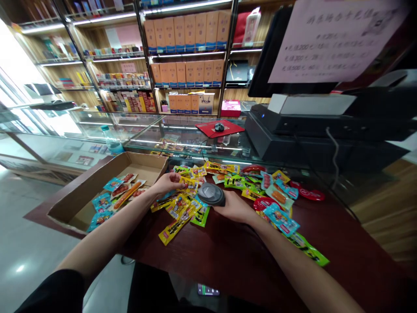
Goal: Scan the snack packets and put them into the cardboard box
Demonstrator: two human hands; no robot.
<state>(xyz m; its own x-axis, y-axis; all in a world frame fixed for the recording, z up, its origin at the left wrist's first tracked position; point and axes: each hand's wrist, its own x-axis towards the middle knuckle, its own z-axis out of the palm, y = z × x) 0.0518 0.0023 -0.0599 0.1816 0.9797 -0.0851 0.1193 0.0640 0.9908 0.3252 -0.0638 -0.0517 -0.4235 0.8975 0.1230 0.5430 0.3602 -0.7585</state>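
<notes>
My right hand (233, 206) is wrapped round a dark grey barcode scanner (211, 193), its head pointing left over the snack packets. Just left of it, my left hand (167, 183) pinches a yellow snack packet (189, 183) by its edge. Loose yellow packets (177, 206) lie under and in front of both hands, with a green packet (201, 216) below the scanner. To the left, a cardboard box (70, 200) holds blue packets (102, 202) and several wrapped sausages (127, 194). My left forearm crosses in front of the box's right side.
More packets, among them blue ones (280, 218) and a red one (312, 194), spread right on the dark red counter (224, 248). Behind are a glass display case (153, 134), a mouse (219, 127) on a red mat (203, 128), and a monitor (260, 82). A bottle (112, 141) stands behind the box.
</notes>
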